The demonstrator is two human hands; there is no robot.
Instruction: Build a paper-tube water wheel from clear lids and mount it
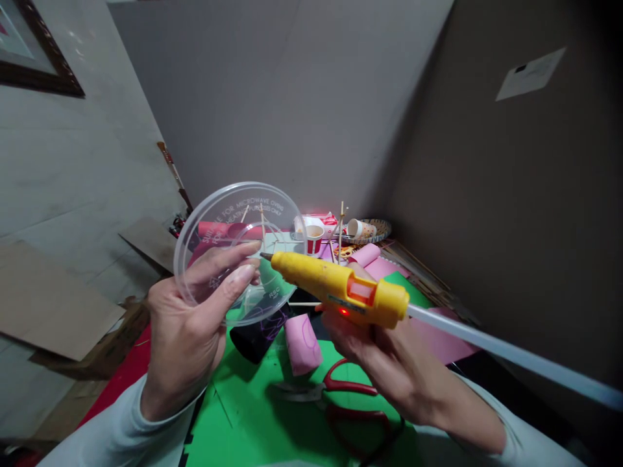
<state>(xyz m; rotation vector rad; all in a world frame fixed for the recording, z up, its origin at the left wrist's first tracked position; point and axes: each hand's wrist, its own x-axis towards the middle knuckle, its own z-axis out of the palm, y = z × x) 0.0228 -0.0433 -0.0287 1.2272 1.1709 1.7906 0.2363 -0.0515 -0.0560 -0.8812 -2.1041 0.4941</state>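
Note:
Between the thumb and fingers of my left hand (195,318) is a clear round plastic lid (287,201) with printed lettering, held up and facing me. My right hand (384,357) is wrapped round a yellow glue gun (316,275), its red light lit. A long pale glue stick (487,340) sticks out of the back of the gun. The nozzle points left and lies over the lid near my left fingertips; whether it touches cannot be told. Below my hands are a pink paper roll (302,345), a black tube (250,340) with purple marks and red-handled scissors (350,387).
A green mat (233,402) covers the near table. Farther back stand a red-and-white paper cup (314,240), a tipped cup (360,229) in a basket, thin sticks (341,217) and pink paper (365,255). Cardboard (53,298) leans at left.

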